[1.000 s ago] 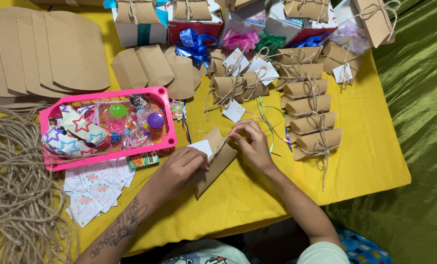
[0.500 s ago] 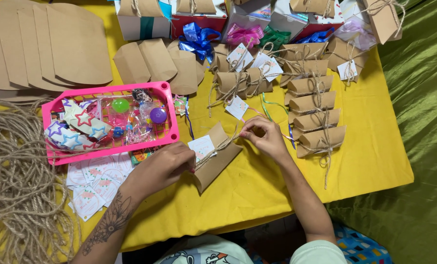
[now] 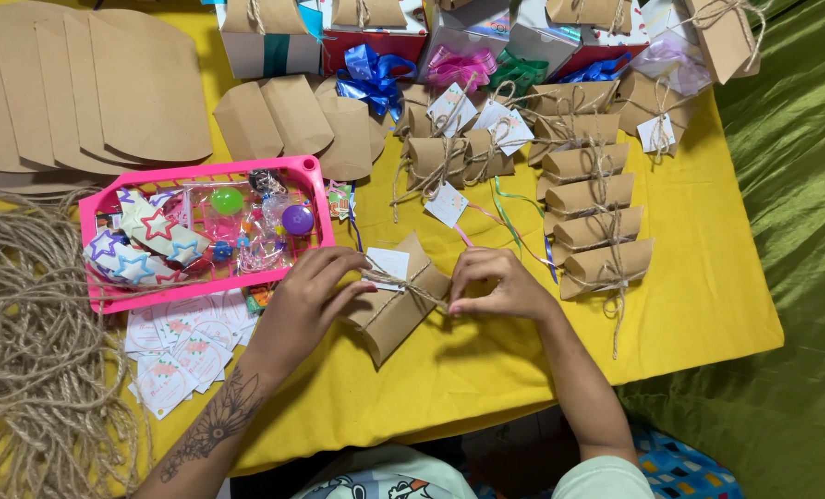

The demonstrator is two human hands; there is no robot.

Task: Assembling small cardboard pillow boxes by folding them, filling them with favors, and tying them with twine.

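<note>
A brown kraft pillow box [image 3: 403,310] lies on the yellow tablecloth [image 3: 690,305] in front of me, with a white tag [image 3: 389,266] on top and jute twine [image 3: 411,288] wrapped across it. My left hand [image 3: 306,300] rests on the box's left end, its fingers pinching the twine near the tag. My right hand [image 3: 491,286] pinches the other twine end at the box's right side. Both hands touch the box.
A pink basket [image 3: 98,208] of small toys sits at the left. Loose jute rope [image 3: 34,360] piles at the far left, with white tags [image 3: 186,346] beside it. Finished tied boxes [image 3: 593,199] stack at the right. Flat kraft boxes [image 3: 108,83] and ribboned gift boxes [image 3: 371,42] lie behind.
Both hands stay on the pillow box; my right hand has drawn in closer to the box with the twine, and the view has shifted slightly.
</note>
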